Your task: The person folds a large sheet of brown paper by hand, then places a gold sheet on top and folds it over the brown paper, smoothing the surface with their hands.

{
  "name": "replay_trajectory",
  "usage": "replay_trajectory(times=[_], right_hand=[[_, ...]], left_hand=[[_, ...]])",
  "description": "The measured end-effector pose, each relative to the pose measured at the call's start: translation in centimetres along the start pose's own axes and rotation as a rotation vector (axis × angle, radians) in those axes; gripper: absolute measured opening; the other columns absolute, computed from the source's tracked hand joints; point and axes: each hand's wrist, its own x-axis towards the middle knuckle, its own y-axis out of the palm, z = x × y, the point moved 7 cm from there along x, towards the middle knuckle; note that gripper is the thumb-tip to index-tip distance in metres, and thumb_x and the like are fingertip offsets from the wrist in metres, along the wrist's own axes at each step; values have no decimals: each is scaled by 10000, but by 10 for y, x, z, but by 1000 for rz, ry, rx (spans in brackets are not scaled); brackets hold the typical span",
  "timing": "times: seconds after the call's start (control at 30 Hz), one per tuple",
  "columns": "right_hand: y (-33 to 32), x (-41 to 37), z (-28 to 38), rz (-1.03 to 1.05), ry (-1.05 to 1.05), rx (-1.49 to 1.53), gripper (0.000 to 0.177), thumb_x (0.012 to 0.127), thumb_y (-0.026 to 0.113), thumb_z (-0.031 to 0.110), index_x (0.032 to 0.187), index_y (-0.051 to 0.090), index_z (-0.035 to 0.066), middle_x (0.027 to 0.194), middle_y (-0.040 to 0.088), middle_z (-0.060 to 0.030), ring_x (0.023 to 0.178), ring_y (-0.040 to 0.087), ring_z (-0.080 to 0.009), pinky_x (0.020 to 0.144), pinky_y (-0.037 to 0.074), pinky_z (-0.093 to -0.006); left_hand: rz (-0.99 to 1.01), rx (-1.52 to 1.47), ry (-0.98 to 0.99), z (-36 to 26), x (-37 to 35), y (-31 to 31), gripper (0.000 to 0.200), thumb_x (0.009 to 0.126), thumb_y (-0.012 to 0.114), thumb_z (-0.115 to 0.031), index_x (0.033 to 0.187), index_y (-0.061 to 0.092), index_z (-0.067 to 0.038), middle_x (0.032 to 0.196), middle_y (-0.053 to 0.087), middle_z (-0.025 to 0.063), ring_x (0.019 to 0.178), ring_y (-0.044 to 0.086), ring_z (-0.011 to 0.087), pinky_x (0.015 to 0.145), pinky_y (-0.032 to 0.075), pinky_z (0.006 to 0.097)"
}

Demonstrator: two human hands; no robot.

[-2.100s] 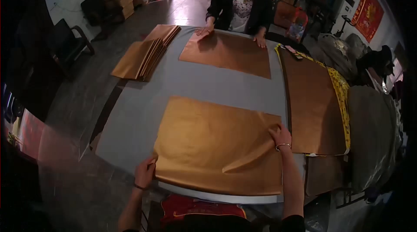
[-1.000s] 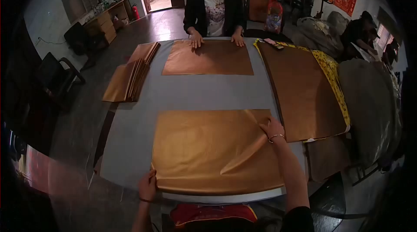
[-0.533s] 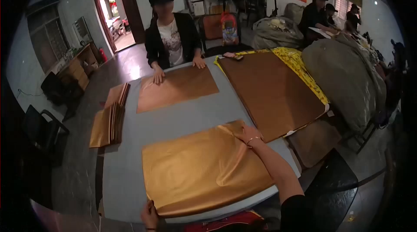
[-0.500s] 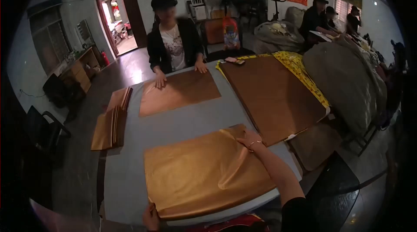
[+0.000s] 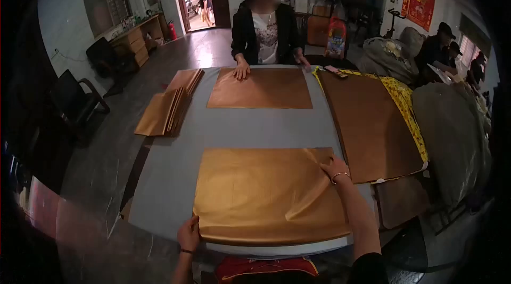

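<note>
A large gold-coloured sheet (image 5: 255,193), paper or thin cloth, lies across the near side of the grey-covered table (image 5: 255,127). At its lower left corner, my left hand (image 5: 189,235) is closed with the sheet's edge between thumb and fingers. My right hand (image 5: 335,168), wearing a bracelet, grips the sheet near its upper right corner with bent fingers. A diagonal crease runs down from there. Across the table, a person in a dark jacket (image 5: 290,28) rests a hand (image 5: 241,69) on a second copper-brown sheet (image 5: 263,89).
Folded gold-brown pieces (image 5: 165,111) sit in a stack at the table's left edge. On the right lies a big brown stack of sheets (image 5: 370,124) over yellow cloth (image 5: 407,108), with a phone (image 5: 335,72) at its far end. A bulging grey sack (image 5: 450,140) stands beyond it.
My view has turned left. The gold sheet lies squarer and flatter, still held by both my hands. The other person's one hand has shifted to the table edge beside the far sheet.
</note>
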Motion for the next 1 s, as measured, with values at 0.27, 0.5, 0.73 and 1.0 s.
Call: replay_trajectory(times=[0.27, 0.5, 0.73, 1.0], right_hand=[[13, -5, -44, 54, -23, 618, 788, 802, 703, 356, 1416, 297, 73, 1258, 508, -182, 1071, 562, -278, 799, 510, -360], [2, -93, -96, 247, 300, 1037, 689, 843, 674, 320, 1395, 304, 141, 1090, 554, -101, 817, 600, -204, 657, 510, -307], [2, -171, -112, 288, 146, 904, 609, 891, 618, 208, 1392, 300, 68, 960, 608, -46, 834, 551, -115, 752, 465, -277], [7, -230, -124, 202, 203, 895, 651, 834, 662, 133, 1381, 320, 40, 949, 613, -60, 843, 555, -123, 768, 459, -273]], left_hand=[[109, 74, -12, 8, -10, -1, 307, 945, 520, -171, 1196, 590, -9, 1133, 634, 165, 1028, 611, 244, 851, 467, 319], [116, 23, -44, 26, -7, 6, 314, 963, 500, -178, 1233, 580, -37, 1168, 628, 130, 1033, 601, 227, 895, 453, 313], [26, -88, 106, -15, -13, -5, 290, 952, 492, -163, 1194, 593, -40, 1073, 627, 184, 958, 603, 301, 812, 458, 361], [-100, 9, 132, 23, -12, 5, 246, 926, 545, -204, 1080, 642, -38, 878, 652, 191, 811, 625, 334, 720, 473, 377]])
